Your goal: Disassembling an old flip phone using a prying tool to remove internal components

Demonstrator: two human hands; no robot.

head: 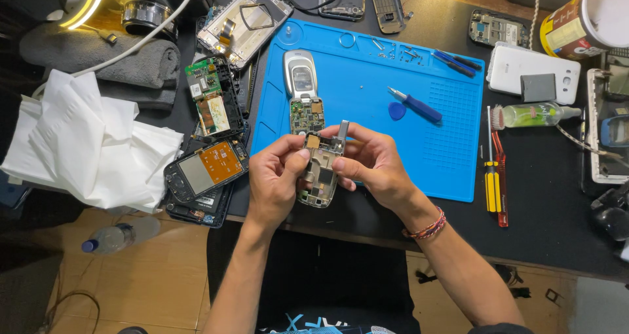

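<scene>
Between both hands, just above the near edge of the blue mat (419, 150), a stripped phone frame (319, 173) is pinched on either side by the left hand (274, 180) and right hand (375, 164), each grip closed on it, with an opened silver flip phone (301, 88) lying just beyond on the dark surface (550, 196).

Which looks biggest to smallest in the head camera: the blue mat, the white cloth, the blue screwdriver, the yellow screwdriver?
1. blue mat
2. white cloth
3. and 4. yellow screwdriver and blue screwdriver: too alike to rank.
</scene>
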